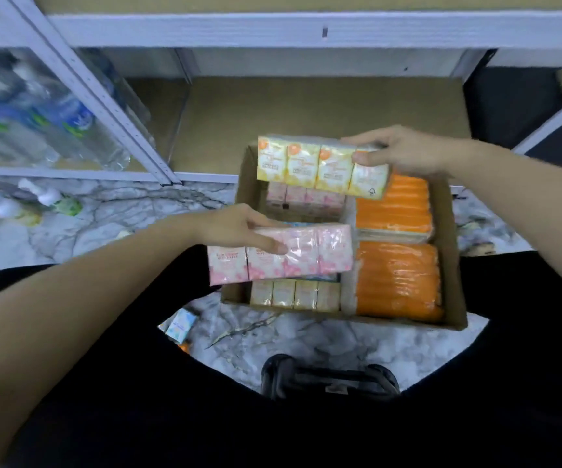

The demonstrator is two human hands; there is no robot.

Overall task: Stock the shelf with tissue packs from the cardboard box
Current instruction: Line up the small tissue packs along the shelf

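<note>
Both hands loaded above the cardboard box (455, 319). My right hand (404, 152) has its grip closed on the end of a yellow tissue pack (320, 167), held over the box's far edge; my left hand (235, 228) pinches a pink tissue pack (283, 255) over the box's near left corner. The empty shelf (306, 106) lies just beyond the box. Best carry each pack level, yellow first, and seat it flat toward the back, since the end-holds could let them sag.
</note>
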